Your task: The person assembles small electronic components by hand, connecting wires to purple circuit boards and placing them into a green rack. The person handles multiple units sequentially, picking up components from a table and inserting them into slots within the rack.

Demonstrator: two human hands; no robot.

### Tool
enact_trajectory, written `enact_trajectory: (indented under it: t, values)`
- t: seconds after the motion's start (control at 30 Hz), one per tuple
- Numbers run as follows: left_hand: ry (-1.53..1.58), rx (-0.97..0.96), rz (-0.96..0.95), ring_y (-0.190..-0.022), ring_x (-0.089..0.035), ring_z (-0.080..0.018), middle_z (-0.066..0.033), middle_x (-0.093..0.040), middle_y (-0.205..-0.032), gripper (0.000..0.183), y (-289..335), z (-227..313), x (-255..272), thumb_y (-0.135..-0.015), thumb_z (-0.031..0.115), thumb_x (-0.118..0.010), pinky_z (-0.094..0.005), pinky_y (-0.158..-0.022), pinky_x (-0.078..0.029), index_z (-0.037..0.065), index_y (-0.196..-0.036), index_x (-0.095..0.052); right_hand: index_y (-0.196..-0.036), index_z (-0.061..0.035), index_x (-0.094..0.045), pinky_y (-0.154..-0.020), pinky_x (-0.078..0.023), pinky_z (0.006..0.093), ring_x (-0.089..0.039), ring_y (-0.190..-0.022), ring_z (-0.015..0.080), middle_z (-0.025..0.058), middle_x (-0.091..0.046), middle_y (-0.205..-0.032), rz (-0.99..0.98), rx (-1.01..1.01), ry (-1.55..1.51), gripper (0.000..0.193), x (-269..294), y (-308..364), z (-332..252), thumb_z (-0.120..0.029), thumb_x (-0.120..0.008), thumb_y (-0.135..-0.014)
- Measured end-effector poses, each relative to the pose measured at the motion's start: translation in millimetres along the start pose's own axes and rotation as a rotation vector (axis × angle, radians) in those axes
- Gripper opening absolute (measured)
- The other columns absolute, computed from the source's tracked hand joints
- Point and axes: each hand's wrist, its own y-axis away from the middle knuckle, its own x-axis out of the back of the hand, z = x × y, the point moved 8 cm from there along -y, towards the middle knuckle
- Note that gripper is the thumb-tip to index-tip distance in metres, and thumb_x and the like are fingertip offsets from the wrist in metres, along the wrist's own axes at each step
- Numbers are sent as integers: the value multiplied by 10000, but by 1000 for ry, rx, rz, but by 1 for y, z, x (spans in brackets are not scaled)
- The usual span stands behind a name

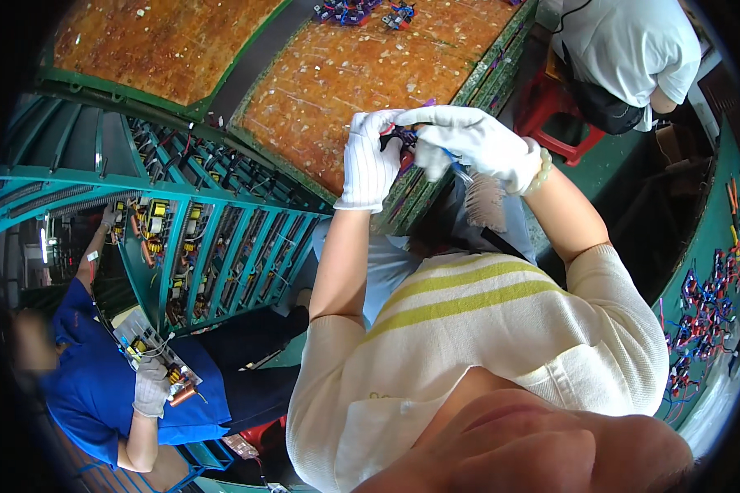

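My left hand, in a white thin-striped glove, is closed on a small dark wired part with red, blue and purple bits. My right hand, in a white glove with a beaded bracelet at the wrist, curls over the same part from the right, its fingers closed. Some blue shows between its fingers. Just below the right hand is a grey, ribbed, brush-like piece; whether the hand holds it I cannot tell. Both hands are above the near edge of the worn orange-brown board. My fingers hide most of the part.
More dark wired parts lie at the board's far edge. A teal rack of circuit boards stands left. A person in blue holds a circuit board there. Another person in white sits by a red stool. Wired parts cover a green surface right.
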Motion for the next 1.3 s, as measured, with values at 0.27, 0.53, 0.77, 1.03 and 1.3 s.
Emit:
enact_trajectory:
  t: [0.27,0.53,0.77,1.03,1.3]
  values:
    - [110,-236,-51,-922,-638,-276,-95,-667,-1005,251,8,36,0,-771,62,-709,-383,-807,-517,77,-1021,-692,-1268,90,-518,-874,-553,368,-651,-1062,284,219,-631,-1170,-63,203,-299,402,4,-10,-5,-77,-614,-915]
    - [82,-157,126,-800,-607,-193,-70,-610,-879,174,15,47,17,-799,58,-698,-330,-707,-489,45,-972,-686,-1197,71,-545,-779,-550,311,-681,-970,220,172,-688,-1052,19,373,-28,368,11,9,2,-145,-630,-912]
    - [277,-169,241,-699,-527,-187,-46,-601,-786,232,24,35,24,-731,-19,-751,-305,-627,-439,72,-939,-705,-1174,54,-572,-823,-531,286,-687,-937,189,146,-701,-1034,78,439,435,328,17,26,3,-141,-612,-913]
    - [314,-223,210,-720,-552,-210,-55,-653,-864,292,34,28,17,-735,-4,-746,-327,-645,-458,118,-995,-690,-1064,5,-647,-700,-538,326,-676,-769,276,123,-681,-883,192,573,966,276,-14,36,-29,-125,-691,-824]
    - [500,-173,-36,-832,-562,-162,-89,-631,-965,292,26,66,3,-783,105,-728,-291,-741,-455,39,-1049,-628,-1088,-43,-673,-677,-525,321,-662,-734,294,134,-687,-878,144,523,959,254,-16,24,-28,-85,-628,-841]
